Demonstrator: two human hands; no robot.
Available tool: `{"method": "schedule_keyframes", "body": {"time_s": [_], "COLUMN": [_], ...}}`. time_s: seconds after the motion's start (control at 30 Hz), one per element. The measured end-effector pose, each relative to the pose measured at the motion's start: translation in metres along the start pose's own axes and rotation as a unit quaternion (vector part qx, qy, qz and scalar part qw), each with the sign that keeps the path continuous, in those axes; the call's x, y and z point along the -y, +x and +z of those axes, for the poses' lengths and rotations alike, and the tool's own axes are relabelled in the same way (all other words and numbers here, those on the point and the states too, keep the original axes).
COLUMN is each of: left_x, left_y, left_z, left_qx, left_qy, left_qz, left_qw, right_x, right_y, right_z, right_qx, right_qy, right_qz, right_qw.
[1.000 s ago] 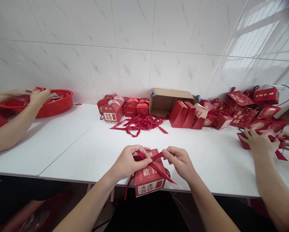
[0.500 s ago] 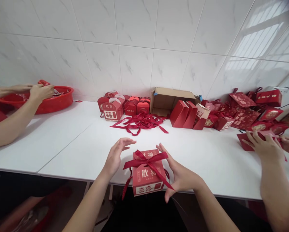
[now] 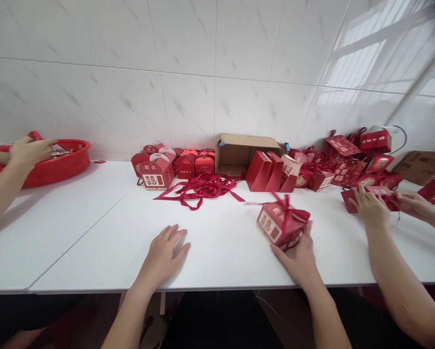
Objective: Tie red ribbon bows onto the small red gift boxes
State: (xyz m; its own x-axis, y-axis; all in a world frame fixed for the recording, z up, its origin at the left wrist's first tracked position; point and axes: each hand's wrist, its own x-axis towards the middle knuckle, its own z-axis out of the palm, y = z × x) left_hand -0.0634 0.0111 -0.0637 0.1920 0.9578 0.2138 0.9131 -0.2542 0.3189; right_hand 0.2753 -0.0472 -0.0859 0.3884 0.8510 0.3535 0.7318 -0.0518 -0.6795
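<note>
My right hand (image 3: pixel 298 256) grips a red gift box (image 3: pixel 280 224) tied with a dark red ribbon bow. The box is tilted and a little blurred, its white-labelled side turned to the left. Fingers wrap its right end, with the thumb at the lower front. My left hand (image 3: pixel 165 257) rests on the white table (image 3: pixel 217 252) with nothing in it, fingers apart and slightly bent. Beyond the left hand lies a tangle of loose red ribbons (image 3: pixel 202 188).
Handled red boxes (image 3: pixel 158 173) stand by the wall, beside a cardboard box (image 3: pixel 235 145) and upright red boxes (image 3: pixel 260 172). A pile of finished-looking boxes (image 3: pixel 348 165) sits right. Co-workers' hands work at a red basin (image 3: pixel 75 162) left and a red box (image 3: pixel 349 201) right.
My right hand has carried the bowed gift box from the table's front edge to the right and farther back. My left hand has come away from it and lowered to the table.
</note>
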Motion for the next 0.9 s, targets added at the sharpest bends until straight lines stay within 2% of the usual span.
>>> {"method": "schedule_keyframes", "body": {"time_s": [0.03,0.07,0.17,0.23,0.33,0.47,0.53,0.63,0.7,0.8,0.9], "left_x": [0.001,0.001,0.003,0.004,0.005,0.001,-0.004,-0.013,-0.017,-0.017,-0.012], "left_y": [0.001,0.001,0.002,0.003,0.002,-0.001,-0.003,-0.008,-0.013,-0.021,-0.022], "left_z": [0.000,0.001,0.002,0.003,0.003,0.003,0.003,0.001,-0.003,-0.006,-0.002], "left_qx": [-0.001,0.000,0.000,-0.006,-0.009,-0.005,0.004,0.047,0.089,0.131,0.116], "left_qy": [0.002,0.004,0.009,0.009,0.011,0.016,0.029,0.063,0.073,0.074,0.080], "left_qz": [0.000,0.002,0.005,0.009,0.009,0.012,0.013,0.004,0.014,0.042,0.036], "left_qw": [1.000,1.000,1.000,1.000,1.000,1.000,0.999,0.997,0.993,0.988,0.989], "right_x": [-0.007,-0.011,-0.007,0.001,0.003,-0.006,-0.006,0.012,0.033,0.066,0.086], "right_y": [-0.001,-0.003,-0.014,-0.019,-0.020,-0.024,-0.033,-0.050,-0.056,-0.051,-0.037], "right_z": [0.001,0.002,0.008,0.009,0.008,0.014,0.021,0.033,0.038,0.041,0.044], "right_qx": [-0.016,-0.003,0.098,0.131,0.136,0.120,0.129,0.194,0.243,0.342,0.403], "right_qy": [-0.040,-0.079,-0.194,-0.245,-0.269,-0.294,-0.283,-0.217,-0.174,-0.128,-0.089], "right_qz": [0.016,0.019,-0.011,-0.016,-0.021,-0.033,-0.060,-0.177,-0.255,-0.307,-0.342], "right_qw": [0.999,0.997,0.976,0.961,0.953,0.948,0.949,0.940,0.920,0.879,0.844]}}
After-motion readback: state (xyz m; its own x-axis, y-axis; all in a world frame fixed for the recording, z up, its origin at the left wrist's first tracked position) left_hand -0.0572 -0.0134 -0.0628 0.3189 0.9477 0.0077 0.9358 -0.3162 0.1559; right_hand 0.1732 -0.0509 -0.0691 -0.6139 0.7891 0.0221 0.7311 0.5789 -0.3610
